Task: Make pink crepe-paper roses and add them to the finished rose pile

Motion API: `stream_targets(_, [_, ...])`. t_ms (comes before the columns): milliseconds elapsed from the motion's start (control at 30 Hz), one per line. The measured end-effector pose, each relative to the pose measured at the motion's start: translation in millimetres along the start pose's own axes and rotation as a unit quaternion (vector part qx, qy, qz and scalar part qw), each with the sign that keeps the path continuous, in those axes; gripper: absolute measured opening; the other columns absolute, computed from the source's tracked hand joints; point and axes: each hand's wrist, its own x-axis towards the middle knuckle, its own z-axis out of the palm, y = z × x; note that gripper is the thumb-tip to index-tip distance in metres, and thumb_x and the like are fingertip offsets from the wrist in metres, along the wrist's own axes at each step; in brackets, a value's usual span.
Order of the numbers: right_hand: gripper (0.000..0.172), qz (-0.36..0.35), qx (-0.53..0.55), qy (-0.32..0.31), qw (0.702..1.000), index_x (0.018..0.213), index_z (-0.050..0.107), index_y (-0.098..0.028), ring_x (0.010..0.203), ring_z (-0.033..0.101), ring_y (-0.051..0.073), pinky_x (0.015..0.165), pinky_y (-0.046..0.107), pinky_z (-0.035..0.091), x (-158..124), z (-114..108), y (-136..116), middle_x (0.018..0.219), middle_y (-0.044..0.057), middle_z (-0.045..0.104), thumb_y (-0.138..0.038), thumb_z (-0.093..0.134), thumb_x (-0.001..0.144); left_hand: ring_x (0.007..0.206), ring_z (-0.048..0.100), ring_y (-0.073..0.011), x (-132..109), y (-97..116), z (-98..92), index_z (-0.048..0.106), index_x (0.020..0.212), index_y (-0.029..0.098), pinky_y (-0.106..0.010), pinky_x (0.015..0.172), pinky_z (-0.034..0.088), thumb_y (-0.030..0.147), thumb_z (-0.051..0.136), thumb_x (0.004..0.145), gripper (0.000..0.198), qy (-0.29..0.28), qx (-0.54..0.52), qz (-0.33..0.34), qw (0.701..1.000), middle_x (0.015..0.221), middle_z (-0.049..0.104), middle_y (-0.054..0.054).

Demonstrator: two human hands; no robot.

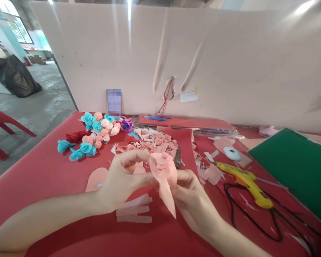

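Pinching a pink paper flower (164, 166) from both sides, the left hand (120, 178) and right hand (194, 198) are hovering above the desk (50, 157); a yellow glue gun (247, 180) is lying at the flower's three o'clock.

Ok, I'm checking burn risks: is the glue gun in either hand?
No, the glue gun lies on the table, and the left hand and right hand hold a pink flower.

Two hands (120, 176) (194, 196), one glue gun (247, 181)
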Motion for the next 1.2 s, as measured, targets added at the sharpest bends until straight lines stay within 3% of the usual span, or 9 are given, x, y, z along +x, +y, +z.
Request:
stream_targets(200, [0.011, -0.007, -0.007, 0.018, 1.000, 0.053, 0.070, -0.020, 0.047, 0.043, 0.006, 0.044, 0.017, 0.037, -4, 3, 1, 0.051, -0.001, 0.055, -0.027, 0.078, 0.056, 0.057, 0.052, -0.0039, -3, -5, -1.1, 0.057, 0.059, 0.017, -0.012, 0.057, 0.044, 0.000, 0.071, 0.054, 0.023, -0.005, -0.005, 0.032, 0.999, 0.059, 0.059, 0.008])
stream_targets(400, [0.008, -0.033, -0.041, -0.004, 0.999, 0.054, 0.069, -0.020, 0.043, 0.034, 0.004, 0.040, 0.014, 0.032, -2, 6, -2, 0.051, -0.004, 0.049, -0.014, 0.073, 0.058, 0.060, 0.049, -0.0051, -6, -6, -3.6, 0.046, 0.061, 0.018, -0.014, 0.055, 0.043, -0.001, 0.068, 0.059, 0.029, -0.019, 0.006, 0.052, 0.998, 0.062, 0.053, 0.008])
stream_targets(600, [0.008, -0.047, -0.157, 0.003, 0.987, 0.061, 0.064, -0.018, 0.054, 0.043, 0.008, 0.049, 0.016, 0.039, -4, 3, -4, 0.059, -0.002, 0.052, -0.020, 0.064, 0.069, 0.056, 0.042, -0.0054, -3, -5, -4.0, 0.039, 0.063, 0.019, -0.015, 0.050, 0.039, 0.000, 0.063, 0.060, 0.030, -0.013, 0.026, 0.070, 0.997, 0.061, 0.044, 0.008])
stream_targets(733, [0.021, -0.065, -0.206, -0.015, 0.976, 0.069, 0.059, -0.019, 0.060, 0.046, 0.011, 0.055, 0.020, 0.042, -5, 3, -10, 0.064, -0.002, 0.050, -0.039, 0.057, 0.075, 0.059, 0.044, -0.0066, -2, -7, -5.3, 0.038, 0.065, 0.020, -0.016, 0.052, 0.040, -0.001, 0.061, 0.059, 0.032, 0.004, 0.035, 0.081, 0.996, 0.065, 0.044, 0.007])
stream_targets(867, [0.031, -0.128, -0.308, 0.020, 0.943, 0.055, 0.046, -0.019, 0.062, 0.047, 0.014, 0.060, 0.024, 0.044, -6, 8, -13, 0.061, -0.001, 0.045, -0.040, 0.066, 0.065, 0.060, 0.044, -0.0068, -3, -9, -4.6, 0.038, 0.066, 0.020, -0.016, 0.052, 0.040, -0.003, 0.058, 0.057, 0.032, 0.001, 0.031, 0.083, 0.996, 0.067, 0.044, 0.006])
stream_targets(933, [0.030, -0.159, -0.366, 0.061, 0.915, 0.051, 0.042, -0.019, 0.061, 0.047, 0.014, 0.060, 0.026, 0.043, -7, 9, -11, 0.058, -0.001, 0.045, -0.032, 0.065, 0.067, 0.060, 0.043, -0.0069, -4, -9, -3.6, 0.038, 0.066, 0.020, -0.016, 0.051, 0.039, -0.003, 0.058, 0.056, 0.032, -0.008, 0.028, 0.075, 0.997, 0.066, 0.044, 0.006])
stream_targets(1033, [0.023, -0.198, -0.437, 0.101, 0.872, 0.052, 0.048, -0.018, 0.060, 0.046, 0.014, 0.056, 0.026, 0.042, -9, 8, -8, 0.057, 0.000, 0.047, -0.023, 0.056, 0.073, 0.056, 0.041, -0.0063, -4, -8, -1.7, 0.038, 0.068, 0.021, -0.015, 0.048, 0.037, -0.001, 0.058, 0.056, 0.032, -0.014, 0.022, 0.070, 0.997, 0.065, 0.041, 0.007])
stream_targets(1200, [0.025, -0.247, -0.471, 0.068, 0.844, 0.051, 0.048, -0.017, 0.057, 0.044, 0.015, 0.050, 0.028, 0.038, -11, 7, -10, 0.053, 0.002, 0.048, -0.017, 0.049, 0.076, 0.048, 0.041, -0.0060, -1, -6, -0.4, 0.043, 0.086, 0.024, -0.016, 0.044, 0.035, 0.000, 0.054, 0.056, 0.040, -0.073, 0.036, 0.069, 0.994, 0.060, 0.045, 0.008])
